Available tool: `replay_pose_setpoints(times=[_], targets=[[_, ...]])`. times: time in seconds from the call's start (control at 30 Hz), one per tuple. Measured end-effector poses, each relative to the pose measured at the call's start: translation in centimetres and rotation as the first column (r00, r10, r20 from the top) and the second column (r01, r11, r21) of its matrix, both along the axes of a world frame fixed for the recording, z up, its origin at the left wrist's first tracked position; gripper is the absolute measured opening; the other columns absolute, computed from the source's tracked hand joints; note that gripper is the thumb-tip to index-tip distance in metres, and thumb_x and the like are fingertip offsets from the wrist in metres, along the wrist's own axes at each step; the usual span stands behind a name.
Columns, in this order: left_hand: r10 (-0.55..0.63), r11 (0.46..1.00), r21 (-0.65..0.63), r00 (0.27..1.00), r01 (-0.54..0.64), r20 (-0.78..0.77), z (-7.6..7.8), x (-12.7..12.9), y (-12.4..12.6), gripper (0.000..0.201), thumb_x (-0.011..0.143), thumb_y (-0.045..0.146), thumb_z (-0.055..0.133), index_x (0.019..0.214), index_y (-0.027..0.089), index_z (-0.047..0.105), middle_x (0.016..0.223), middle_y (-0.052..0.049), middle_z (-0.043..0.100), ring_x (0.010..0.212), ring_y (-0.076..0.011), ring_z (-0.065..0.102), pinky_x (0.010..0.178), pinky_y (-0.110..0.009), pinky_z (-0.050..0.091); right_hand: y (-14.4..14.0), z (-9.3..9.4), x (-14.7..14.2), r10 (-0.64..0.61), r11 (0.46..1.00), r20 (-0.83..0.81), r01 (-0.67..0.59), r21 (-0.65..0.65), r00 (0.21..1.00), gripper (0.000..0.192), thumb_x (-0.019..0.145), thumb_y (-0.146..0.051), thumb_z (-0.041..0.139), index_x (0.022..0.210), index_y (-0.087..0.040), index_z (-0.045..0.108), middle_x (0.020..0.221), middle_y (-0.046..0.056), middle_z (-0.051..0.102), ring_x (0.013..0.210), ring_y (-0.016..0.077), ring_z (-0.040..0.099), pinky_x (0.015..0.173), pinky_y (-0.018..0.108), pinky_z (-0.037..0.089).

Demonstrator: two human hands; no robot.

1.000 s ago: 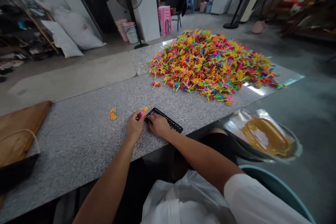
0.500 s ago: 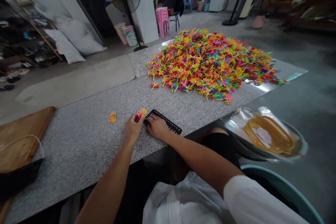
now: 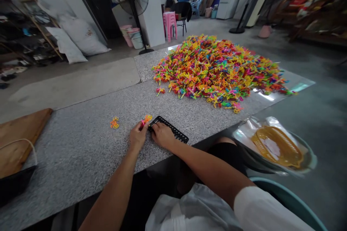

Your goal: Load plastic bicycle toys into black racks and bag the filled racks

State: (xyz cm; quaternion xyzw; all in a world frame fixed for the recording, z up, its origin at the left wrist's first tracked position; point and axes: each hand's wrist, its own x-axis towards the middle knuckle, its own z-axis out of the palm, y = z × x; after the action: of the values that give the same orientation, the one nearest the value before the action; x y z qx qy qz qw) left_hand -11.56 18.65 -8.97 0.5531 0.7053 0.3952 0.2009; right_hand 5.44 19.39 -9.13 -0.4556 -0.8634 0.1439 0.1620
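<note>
My left hand (image 3: 138,135) is closed in a pinch on a small plastic toy (image 3: 147,118) in pink, orange and yellow, just off the left end of a black slotted tray (image 3: 177,133). Over that end of the tray lies my right hand (image 3: 163,134), its fingers curled in close to the left fingertips. What the right fingers grip is hidden by the hand. To the left, a loose orange toy with yellow rings (image 3: 114,122) rests on the speckled stone tabletop (image 3: 89,144).
A big heap of multicoloured plastic toys (image 3: 217,72) covers the far right of the table. At left are a wooden board (image 3: 24,133) and a black bag (image 3: 17,184). Right of my knee, a yellow basket (image 3: 279,148) sits on clear plastic over a basin, near a teal tub (image 3: 287,195).
The view has shifted slightly, so the heap and tray sit a little lower in it. Both hands keep nearly the same hold at the tray's left end.
</note>
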Motion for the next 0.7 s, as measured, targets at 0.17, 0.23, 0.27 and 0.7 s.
replay_pose_setpoints(times=[0.17, 0.23, 0.27, 0.7], targets=[[0.008, 1.000, -0.004, 1.000, -0.007, 0.021, -0.1, 0.1, 0.2, 0.047, 0.090, 0.067, 0.060, 0.086, 0.022, 0.074, 0.077, 0.000, 0.070, 0.077, -0.0200, 0.063, 0.076, -0.030, 0.048, -0.1, -0.1, 0.0, 0.008, 1.000, -0.004, -0.008, -0.005, 1.000, 0.024, 0.109, -0.026, 0.056, 0.123, -0.014, 0.070, 0.121, 0.015, 0.072, 0.113, 0.0268, 0.067, 0.102, 0.037, 0.055], [-0.011, 1.000, -0.002, 1.000, 0.011, 0.020, -0.2, -0.1, 0.3, 0.048, 0.090, 0.068, 0.060, 0.085, 0.023, 0.073, 0.076, 0.000, 0.069, 0.076, -0.0204, 0.062, 0.075, -0.030, 0.048, 0.0, 0.0, 0.0, 0.011, 1.000, -0.006, -0.011, 0.000, 1.000, 0.024, 0.109, -0.026, 0.056, 0.124, -0.013, 0.069, 0.121, 0.015, 0.072, 0.113, 0.0267, 0.067, 0.103, 0.037, 0.055], [-0.019, 1.000, -0.007, 1.000, 0.019, 0.006, -0.2, -0.3, 0.3, 0.048, 0.090, 0.069, 0.060, 0.084, 0.023, 0.073, 0.075, 0.000, 0.068, 0.075, -0.0206, 0.062, 0.075, -0.030, 0.048, 0.1, 0.0, 0.1, 0.017, 1.000, -0.005, -0.017, 0.003, 1.000, 0.025, 0.109, -0.027, 0.057, 0.124, -0.012, 0.069, 0.121, 0.016, 0.071, 0.113, 0.0268, 0.067, 0.103, 0.038, 0.055], [-0.041, 0.994, -0.109, 0.987, 0.024, -0.156, -1.6, -3.5, -1.0, 0.031, 0.083, 0.057, 0.070, 0.088, 0.027, 0.073, 0.089, -0.005, 0.078, 0.085, -0.0253, 0.072, 0.083, -0.034, 0.055, 3.5, -0.3, 0.5, 0.156, 0.984, -0.136, -0.166, -0.070, 0.978, 0.017, 0.107, -0.027, 0.063, 0.109, -0.018, 0.077, 0.110, 0.008, 0.080, 0.104, 0.0199, 0.073, 0.095, 0.028, 0.053]])
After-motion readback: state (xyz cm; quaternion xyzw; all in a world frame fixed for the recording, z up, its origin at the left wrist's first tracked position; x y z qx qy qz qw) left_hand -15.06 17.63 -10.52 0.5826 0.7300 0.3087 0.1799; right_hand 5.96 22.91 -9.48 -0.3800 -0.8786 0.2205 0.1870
